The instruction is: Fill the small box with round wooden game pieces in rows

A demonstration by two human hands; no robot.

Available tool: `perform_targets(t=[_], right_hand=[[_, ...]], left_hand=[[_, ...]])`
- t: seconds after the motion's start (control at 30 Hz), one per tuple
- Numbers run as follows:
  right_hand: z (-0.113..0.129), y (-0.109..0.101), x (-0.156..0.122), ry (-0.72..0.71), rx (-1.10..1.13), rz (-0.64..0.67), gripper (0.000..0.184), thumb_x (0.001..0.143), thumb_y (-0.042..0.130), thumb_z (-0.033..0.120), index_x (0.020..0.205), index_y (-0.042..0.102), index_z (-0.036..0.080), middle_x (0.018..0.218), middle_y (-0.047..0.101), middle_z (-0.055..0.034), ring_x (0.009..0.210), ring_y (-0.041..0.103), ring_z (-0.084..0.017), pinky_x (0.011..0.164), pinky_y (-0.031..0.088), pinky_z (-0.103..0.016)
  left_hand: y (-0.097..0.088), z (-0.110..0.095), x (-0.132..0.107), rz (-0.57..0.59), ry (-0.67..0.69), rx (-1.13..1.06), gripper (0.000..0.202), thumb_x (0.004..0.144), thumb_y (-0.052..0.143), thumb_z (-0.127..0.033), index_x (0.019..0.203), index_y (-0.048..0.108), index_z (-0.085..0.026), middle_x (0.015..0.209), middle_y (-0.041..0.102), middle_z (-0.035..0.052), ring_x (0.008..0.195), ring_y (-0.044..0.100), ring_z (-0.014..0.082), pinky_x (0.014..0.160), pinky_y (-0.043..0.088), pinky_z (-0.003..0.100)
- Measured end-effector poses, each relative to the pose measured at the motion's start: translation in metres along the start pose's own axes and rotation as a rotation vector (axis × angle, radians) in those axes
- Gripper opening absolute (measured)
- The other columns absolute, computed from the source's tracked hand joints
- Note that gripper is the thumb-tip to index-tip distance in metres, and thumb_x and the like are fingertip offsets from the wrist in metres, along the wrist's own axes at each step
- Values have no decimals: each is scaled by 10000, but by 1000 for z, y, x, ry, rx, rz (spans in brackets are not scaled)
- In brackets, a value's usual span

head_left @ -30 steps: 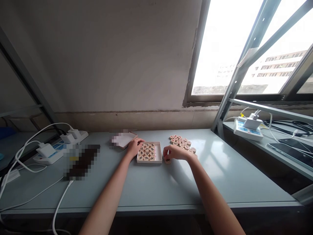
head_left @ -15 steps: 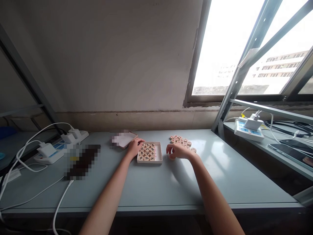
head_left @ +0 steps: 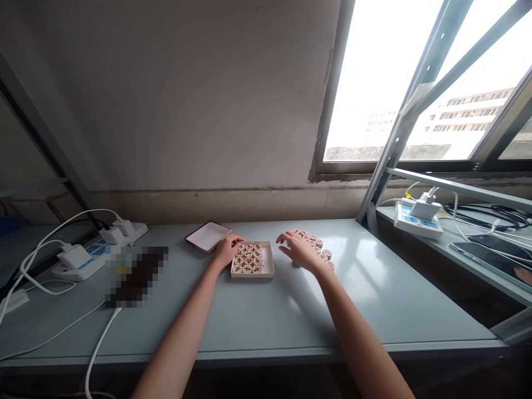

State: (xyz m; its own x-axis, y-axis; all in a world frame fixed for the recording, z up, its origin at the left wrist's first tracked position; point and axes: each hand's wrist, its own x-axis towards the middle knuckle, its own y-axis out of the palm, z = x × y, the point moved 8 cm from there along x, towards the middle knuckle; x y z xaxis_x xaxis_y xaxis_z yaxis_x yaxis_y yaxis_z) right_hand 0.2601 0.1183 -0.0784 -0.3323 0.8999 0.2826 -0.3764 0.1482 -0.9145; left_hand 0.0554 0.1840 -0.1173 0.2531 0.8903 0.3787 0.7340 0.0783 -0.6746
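A shallow white box [head_left: 268, 275] holds rows of round Chinese chess pieces [head_left: 248, 253] with black characters; a strip along its right side shows the bare floor. My left hand [head_left: 226, 251] grips the box's left edge near the back corner. To the right of the box, my right hand [head_left: 298, 250] hovers beside a cluster of red-marked chess pieces [head_left: 312, 240], its fingers curved and apart with no piece visible in them. The hand covers part of this cluster. More loose pieces [head_left: 327, 254] show by its wrist.
Behind my left hand lies the box lid [head_left: 208, 236], inner side up. On the left are a power strip [head_left: 89, 260] with chargers, white cables and a blurred-out dark object [head_left: 137, 277]. Another power strip [head_left: 419, 218] and phones stand on the right shelf.
My right hand has lifted slightly and its fingers have spread. More loose pieces now show to the right of its wrist. The left hand stays at the box.
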Motion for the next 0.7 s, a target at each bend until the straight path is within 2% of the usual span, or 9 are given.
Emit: perform_targets(t=[0.1, 0.17, 0.23, 0.3, 0.37, 0.43, 0.53, 0.6, 0.7], right_hand=[[27, 4, 1, -103, -30, -56, 250, 875, 435, 262, 1089, 558, 226, 1091, 561, -64, 1020, 514, -194, 834, 413, -314], [37, 17, 2, -132, -65, 5, 254, 876, 436, 252, 1080, 581, 214, 1071, 569, -77, 989, 531, -199, 808, 423, -309], [42, 29, 2, -149, -76, 82, 257, 875, 420, 212, 1052, 606, 197, 1037, 577, -83, 906, 562, -181, 759, 433, -282], [44, 30, 2, -167, -63, 76, 284, 862, 419, 176, 1091, 587, 197, 1061, 566, -81, 876, 569, -167, 739, 434, -270], [47, 23, 2, -193, -34, 4, 318, 841, 461, 184, 1145, 545, 218, 1114, 541, -72, 918, 555, -171, 759, 432, -280], [49, 18, 1, -222, 4, -15, 274, 820, 507, 216, 1084, 577, 237, 1093, 547, -54, 933, 543, -174, 776, 428, -287], [52, 24, 0, -263, 64, 94, 193, 784, 551, 208, 956, 634, 236, 999, 579, -35, 905, 542, -165, 764, 423, -263], [52, 28, -1, -267, 75, 149, 252, 762, 569, 177, 998, 628, 244, 1011, 582, -33, 919, 537, -164, 760, 414, -250], [52, 28, -1, -233, -4, 143, 272, 778, 562, 183, 1031, 619, 263, 1046, 585, -32, 935, 536, -174, 768, 384, -265]], left_hand=[[10, -7, -2, 128, -22, -162, 216, 727, 473, -189, 815, 668, -158, 903, 672, 67, 868, 597, 196, 787, 451, 297], [18, -13, -5, 216, -33, -265, 218, 707, 486, -197, 804, 674, -147, 877, 675, 72, 841, 605, 195, 749, 462, 286], [21, -16, -8, 256, -55, -322, 218, 687, 497, -206, 788, 677, -135, 846, 675, 78, 812, 607, 196, 718, 464, 280], [22, -17, -9, 263, -82, -345, 216, 676, 500, -214, 768, 676, -128, 822, 673, 80, 783, 605, 194, 696, 463, 278], [22, -17, -9, 265, -98, -353, 219, 672, 495, -224, 757, 673, -129, 808, 671, 76, 763, 602, 191, 681, 462, 276], [22, -16, -9, 262, -96, -344, 223, 671, 494, -233, 757, 672, -132, 802, 671, 73, 763, 600, 191, 680, 462, 275], [21, -14, -8, 245, -97, -316, 219, 669, 503, -239, 760, 672, -133, 799, 669, 72, 777, 599, 194, 690, 462, 276], [21, -12, -7, 234, -100, -308, 215, 669, 509, -238, 761, 671, -130, 799, 669, 73, 781, 599, 195, 697, 463, 278], [21, -11, -7, 234, -106, -307, 214, 675, 512, -238, 763, 675, -129, 800, 671, 75, 778, 602, 195, 698, 467, 279]])
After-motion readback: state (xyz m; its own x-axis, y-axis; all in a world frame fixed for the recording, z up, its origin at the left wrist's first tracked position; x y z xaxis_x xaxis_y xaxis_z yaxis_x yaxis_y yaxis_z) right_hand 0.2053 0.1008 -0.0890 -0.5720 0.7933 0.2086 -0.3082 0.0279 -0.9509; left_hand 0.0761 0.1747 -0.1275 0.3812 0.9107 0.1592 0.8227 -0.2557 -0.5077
